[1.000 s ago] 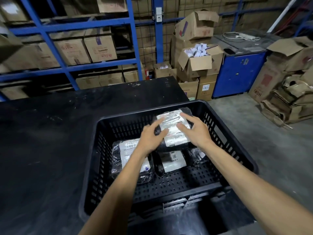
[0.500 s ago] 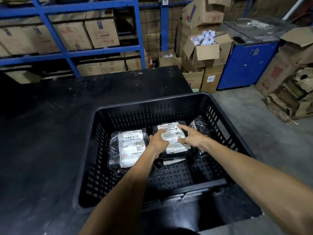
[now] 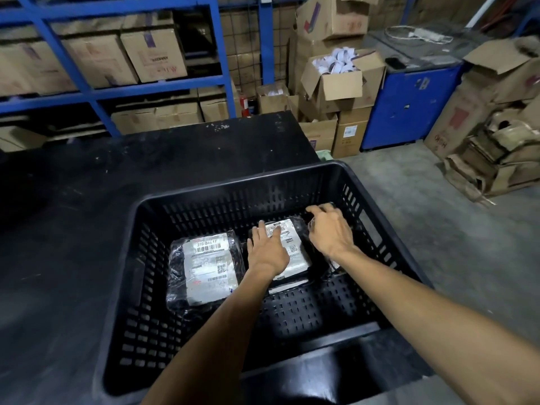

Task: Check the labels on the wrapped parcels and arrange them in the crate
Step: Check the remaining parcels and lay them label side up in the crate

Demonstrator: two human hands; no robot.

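Grip: left hand (image 3: 267,252) flat on centre parcel (image 3: 292,249), released; right hand (image 3: 328,229) now pinching crinkled wrapped parcel (image 3: 333,266), right of centre.
Change: centre parcel lowered onto crate (image 3: 187,197) floor w/ label up.
Means: placed; nxt parcel starting.

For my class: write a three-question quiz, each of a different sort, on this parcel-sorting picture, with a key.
1. True or false: the left hand lies flat on the middle parcel in the crate.
2. Multiple choice: the right hand is reaching toward
A. the labelled parcel at the crate's left
B. a parcel by the crate's right wall
C. the blue cabinet
3. Fill in: the left parcel bears the printed code 310-____.

Key
1. True.
2. B: its fingers are bent over a dark wrapped parcel there; whether they grip it cannot be told.
3. BAL17.
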